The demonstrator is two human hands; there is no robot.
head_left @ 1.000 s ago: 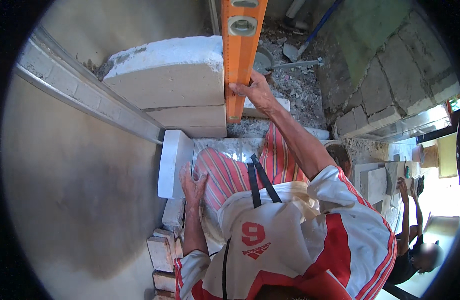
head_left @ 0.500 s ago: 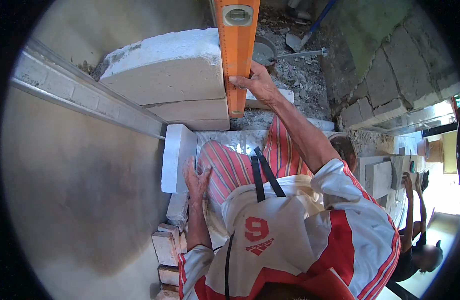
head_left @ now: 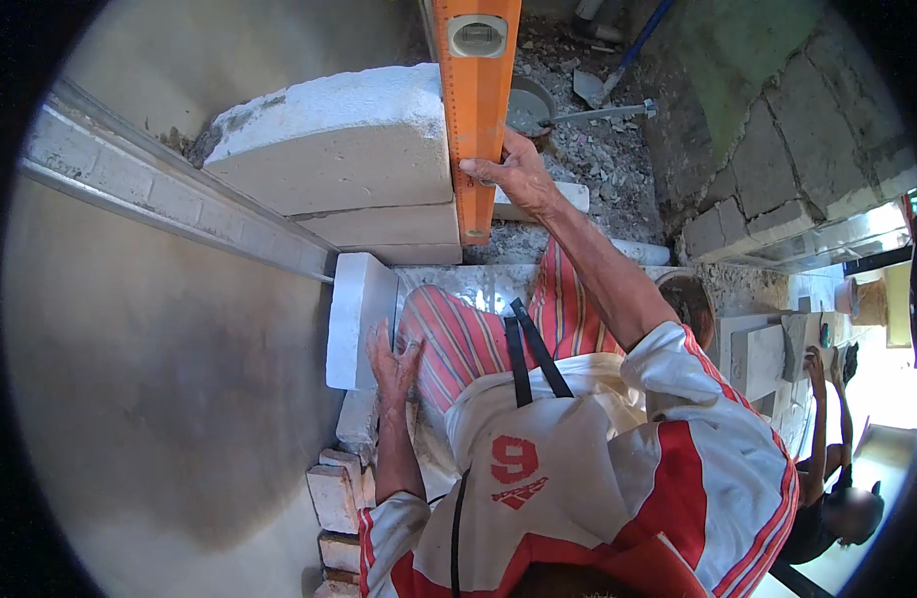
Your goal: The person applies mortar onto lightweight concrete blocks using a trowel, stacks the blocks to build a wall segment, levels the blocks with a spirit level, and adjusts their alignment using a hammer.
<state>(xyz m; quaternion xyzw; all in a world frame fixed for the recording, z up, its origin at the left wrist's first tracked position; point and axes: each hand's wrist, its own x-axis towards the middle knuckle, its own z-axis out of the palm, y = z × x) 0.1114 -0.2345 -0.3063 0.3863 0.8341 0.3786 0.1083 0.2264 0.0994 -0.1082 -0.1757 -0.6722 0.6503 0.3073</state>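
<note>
My right hand is closed on the lower part of an orange spirit level, thumb across its face. The level stands lengthwise against the end of a low wall of pale blocks, whose top is rough and white. A round vial window shows near its upper end in the picture. My left hand holds nothing. Its fingers are apart, beside a loose white block and close to my striped trouser leg; I cannot tell whether it touches the block.
A metal channel runs along the left wall. Ahead lie rubble, a bucket and a shovel. Broken blocks are stacked at lower left. Another person reaches toward blocks at the right.
The whole view has shifted very slightly. My right hand keeps its hold on the spirit level, and my left hand stays beside the white block.
</note>
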